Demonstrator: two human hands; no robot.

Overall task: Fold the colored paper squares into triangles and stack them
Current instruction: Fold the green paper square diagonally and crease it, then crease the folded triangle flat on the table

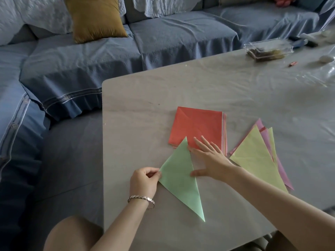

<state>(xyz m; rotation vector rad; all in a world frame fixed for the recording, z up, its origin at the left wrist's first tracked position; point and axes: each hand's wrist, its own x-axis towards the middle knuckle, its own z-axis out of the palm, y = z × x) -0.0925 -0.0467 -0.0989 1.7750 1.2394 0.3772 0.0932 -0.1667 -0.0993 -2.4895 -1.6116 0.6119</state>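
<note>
Tabletop: flat backing for creasing. Square stack, red on top, sits mid-table w/in reach as feed supply. Finished pile, yellow on top, lies just right of it, so done and undone don't mix. Green triangle lies nearer front edge, folded, not yet stacked. Right hand: flat, fingers spread on long edge, prob. setting crease. Left hand: pinches left corner, prob. vs. slip.

no legible text, far clutter perhaps blurred
</note>
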